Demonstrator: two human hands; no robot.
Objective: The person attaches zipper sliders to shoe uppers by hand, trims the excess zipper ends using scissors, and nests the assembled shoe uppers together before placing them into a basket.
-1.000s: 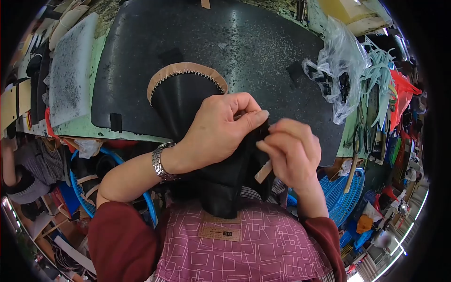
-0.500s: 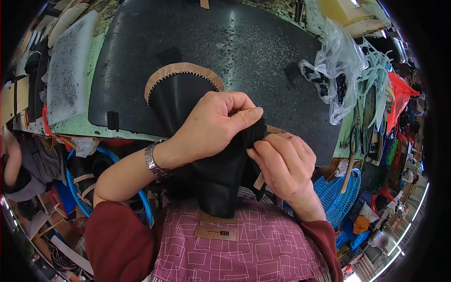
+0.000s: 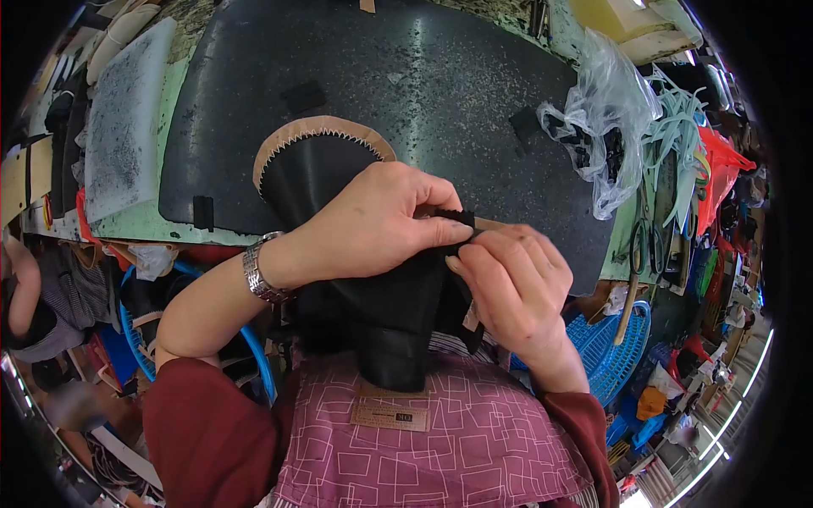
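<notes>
A black leather boot upper point(image 3: 394, 292) lies between my forearms, its lower end against my patterned apron point(image 3: 474, 423). Its far edge has a tan border point(image 3: 292, 134) with pale zigzag stitching. My left hand point(image 3: 373, 224) is closed, thumb and forefinger pinching the upper's right edge, where a black toothed strip point(image 3: 453, 216) shows. Close beside it, my right hand point(image 3: 518, 284) is closed on the same edge, its fingertips curled in. The part of the edge under my fingers is hidden.
A dark mat point(image 3: 356, 68) with black specks covers the green bench. At right are a clear plastic bag point(image 3: 605, 110), pale green strips point(image 3: 673, 127) and scissors point(image 3: 648, 245). Blue baskets point(image 3: 605, 347) stand below the bench on both sides. Another person's arm point(image 3: 21, 284) shows at far left.
My left hand has turned slightly and drawn closer to my right hand, folding the black strip over at the edge. The upper has shifted a little to the left.
</notes>
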